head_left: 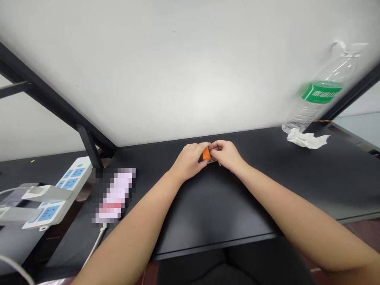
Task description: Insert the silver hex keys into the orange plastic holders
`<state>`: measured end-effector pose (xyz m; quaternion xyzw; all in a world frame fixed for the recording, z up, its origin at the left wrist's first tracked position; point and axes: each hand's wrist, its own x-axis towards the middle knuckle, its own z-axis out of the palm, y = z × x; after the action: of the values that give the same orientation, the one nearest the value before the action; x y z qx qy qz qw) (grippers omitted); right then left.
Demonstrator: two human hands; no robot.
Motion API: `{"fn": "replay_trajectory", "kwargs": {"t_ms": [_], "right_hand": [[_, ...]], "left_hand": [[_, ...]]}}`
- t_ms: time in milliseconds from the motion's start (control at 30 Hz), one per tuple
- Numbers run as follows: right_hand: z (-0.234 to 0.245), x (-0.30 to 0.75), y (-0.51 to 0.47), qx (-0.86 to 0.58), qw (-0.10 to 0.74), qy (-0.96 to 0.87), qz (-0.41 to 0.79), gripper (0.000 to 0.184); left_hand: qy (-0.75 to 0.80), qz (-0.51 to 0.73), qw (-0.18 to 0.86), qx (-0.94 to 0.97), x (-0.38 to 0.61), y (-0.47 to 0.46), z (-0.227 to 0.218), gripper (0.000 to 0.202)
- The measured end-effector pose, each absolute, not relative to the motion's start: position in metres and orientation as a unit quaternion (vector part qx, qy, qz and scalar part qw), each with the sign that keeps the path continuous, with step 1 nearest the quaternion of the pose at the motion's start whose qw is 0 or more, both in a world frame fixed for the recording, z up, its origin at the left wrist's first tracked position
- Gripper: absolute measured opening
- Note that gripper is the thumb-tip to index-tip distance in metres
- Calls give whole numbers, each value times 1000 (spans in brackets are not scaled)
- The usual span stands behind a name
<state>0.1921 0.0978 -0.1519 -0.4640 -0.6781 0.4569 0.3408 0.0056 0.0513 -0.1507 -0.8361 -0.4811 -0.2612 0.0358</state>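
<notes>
Both my hands meet over the far middle of the black desk (208,206), close to the white wall. My left hand (190,160) is curled, its fingers closed on a small orange object (206,153). My right hand (227,154) pinches the same small thing from the right, where a thin metallic part (212,160) shows under the fingers. What the object is I cannot make out; most of it is hidden by the fingers.
A clear plastic bottle with a green label (322,99) leans at the back right, with crumpled white paper (307,139) beside it. A phone on a white cable (114,196) lies at the left. A white power strip with blue sockets (63,190) sits further left.
</notes>
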Motion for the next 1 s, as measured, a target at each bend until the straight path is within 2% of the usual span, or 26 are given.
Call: {"fn": "replay_trajectory", "kwargs": {"t_ms": [133,233,467,633,900,1000], "right_hand": [[-151,198,103,-472,340,-676,452,27],[-147,205,110,-497,333,-697,396,25],[-149,223,128,-535,199,-786,237,16],[-152,227,129,-494,122,-832,221,14],[-149,223,124,-428,127,-859,250,26],[-148,223,122,-444,187,-836,263,26]], "left_hand": [[-498,-250,39,-829,4,51,-149,52],[-505,-247,34,-826,3,51,-148,52],[-523,-245,26,-816,0,52,-149,52],[-527,-252,20,-812,-1,52,-150,52],[-531,-256,7,-808,-1,52,-150,53],[-527,-262,11,-809,0,52,-150,53]]}}
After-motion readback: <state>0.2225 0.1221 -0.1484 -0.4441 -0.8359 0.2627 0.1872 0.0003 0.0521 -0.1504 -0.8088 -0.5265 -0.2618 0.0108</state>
